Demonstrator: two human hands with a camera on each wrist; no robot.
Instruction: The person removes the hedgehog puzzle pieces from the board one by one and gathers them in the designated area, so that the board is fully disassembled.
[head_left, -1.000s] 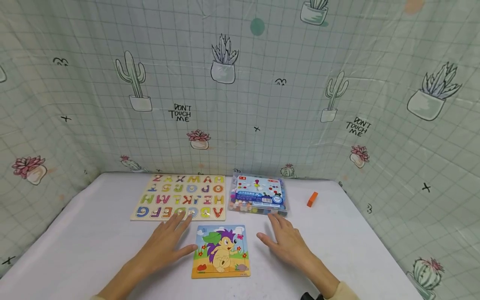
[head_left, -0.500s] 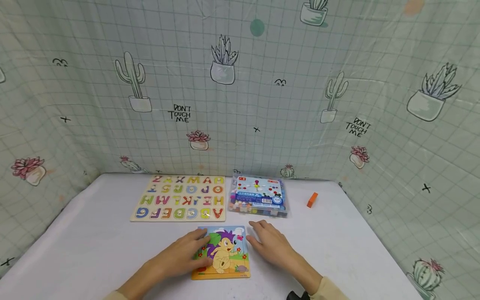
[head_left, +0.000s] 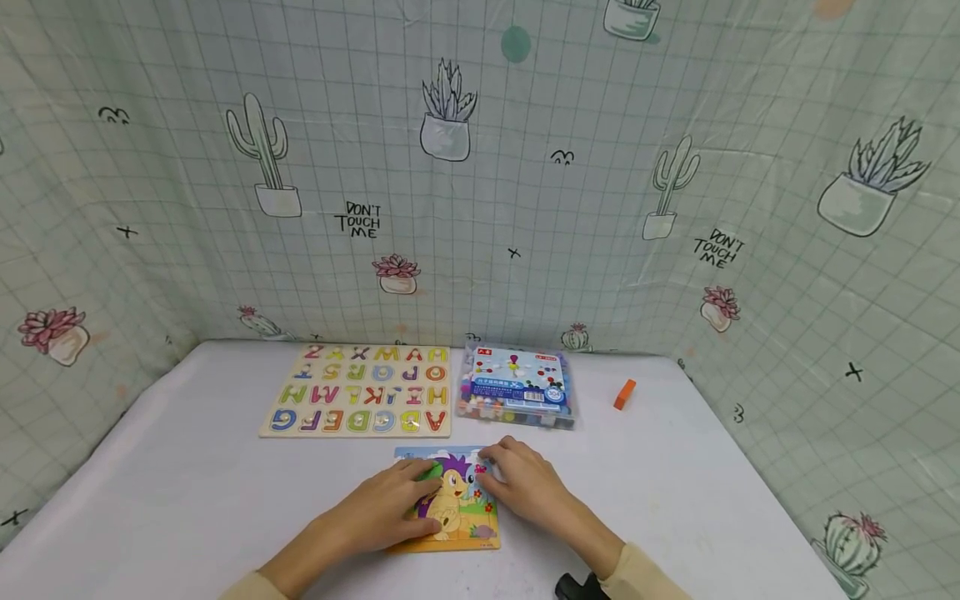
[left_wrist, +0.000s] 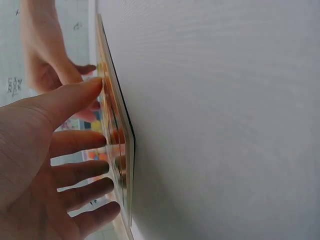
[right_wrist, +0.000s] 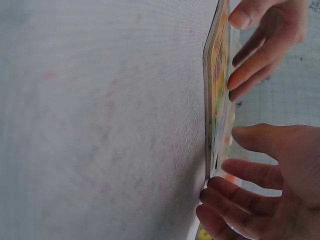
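Note:
A square jigsaw puzzle (head_left: 472,533) with a purple-spined hedgehog lies flat on the table. Over its left half is my left hand (head_left: 386,508), fingers spread and covering part of the picture. In the left wrist view that hand's fingertips (left_wrist: 111,212) are at the puzzle's face; firm contact cannot be told. My right hand (head_left: 528,483) is at the upper right corner, thumb and forefinger over the picture. The right wrist view shows its lower fingers (right_wrist: 212,215) reaching past the puzzle's edge, down near the table, loosely bent. Neither hand grips anything.
Behind the puzzle lie a wooden alphabet board (head_left: 360,392) and a clear plastic box (head_left: 517,387) of colourful small parts. An orange block (head_left: 625,394) lies to the right on the white table (head_left: 187,467). A black object (head_left: 581,587) shows near the right sleeve. Printed curtains surround the table.
Both hands have moved inward onto the puzzle, the left from beside the alphabet board, the right from near the plastic box. The puzzle looks unmoved; the head view has shifted slightly.

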